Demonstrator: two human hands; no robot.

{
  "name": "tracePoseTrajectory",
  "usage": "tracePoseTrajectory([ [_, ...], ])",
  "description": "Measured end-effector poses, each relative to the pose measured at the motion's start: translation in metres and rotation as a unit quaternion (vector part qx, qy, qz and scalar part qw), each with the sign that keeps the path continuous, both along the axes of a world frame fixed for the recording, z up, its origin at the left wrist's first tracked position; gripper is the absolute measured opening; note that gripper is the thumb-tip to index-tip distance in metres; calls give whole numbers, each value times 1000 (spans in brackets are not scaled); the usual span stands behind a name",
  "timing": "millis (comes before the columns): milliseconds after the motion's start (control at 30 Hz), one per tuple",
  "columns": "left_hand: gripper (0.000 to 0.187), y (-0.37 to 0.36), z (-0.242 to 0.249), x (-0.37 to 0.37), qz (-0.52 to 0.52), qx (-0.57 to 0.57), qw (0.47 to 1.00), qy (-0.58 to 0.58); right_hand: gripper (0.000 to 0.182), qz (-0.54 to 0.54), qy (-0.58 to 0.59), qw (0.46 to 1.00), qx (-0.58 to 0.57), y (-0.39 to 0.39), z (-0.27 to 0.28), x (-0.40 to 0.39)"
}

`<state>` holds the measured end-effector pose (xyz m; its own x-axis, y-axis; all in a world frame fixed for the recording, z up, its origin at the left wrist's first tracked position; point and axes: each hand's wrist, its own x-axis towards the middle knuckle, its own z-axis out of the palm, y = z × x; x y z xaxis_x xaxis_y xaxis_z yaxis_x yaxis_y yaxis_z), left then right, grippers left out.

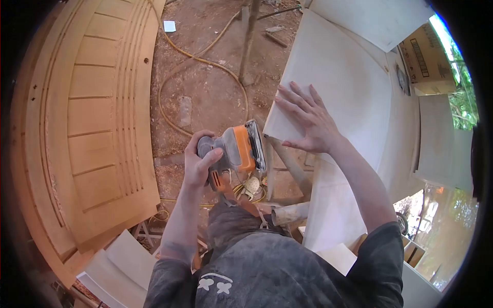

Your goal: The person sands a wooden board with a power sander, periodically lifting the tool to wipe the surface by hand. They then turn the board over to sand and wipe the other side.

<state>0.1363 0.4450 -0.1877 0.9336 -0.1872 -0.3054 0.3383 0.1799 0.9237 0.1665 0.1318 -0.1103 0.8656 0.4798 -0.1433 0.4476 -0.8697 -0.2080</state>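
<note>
My left hand (197, 160) is wrapped round the grey body of an orange and grey power sander (237, 150), held up above the floor with its flat pad turned to the right. My right hand (309, 119) lies with fingers spread on a white panel (343, 77), near the panel's left edge. Nothing shows between the fingers of that hand. The sander is just left of the panel's near corner, with a gap between them.
Grooved wooden doors (92, 123) stand along the left. A yellow hose (163, 97) loops over the dusty floor (205, 87). A cardboard box (427, 60) sits at the back right. Pale boards (120, 267) lie at the lower left.
</note>
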Motion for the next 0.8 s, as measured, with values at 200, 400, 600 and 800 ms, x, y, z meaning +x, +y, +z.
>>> tracePoseTrajectory([
  [200,52,-3,5,14,-43,18,999,-18,83,0,-19,1000,-2,-1,-4,1],
  [400,48,-16,2,-18,12,-21,999,-23,79,-6,-17,1000,4,0,-4,1],
  [600,46,-46,0,-67,102,-4,995,-19,79,-10,-16,1000,10,1,-5,0],
  [800,47,-45,-15,-73,110,-33,993,41,80,-4,-11,1000,24,-2,-3,1],
])
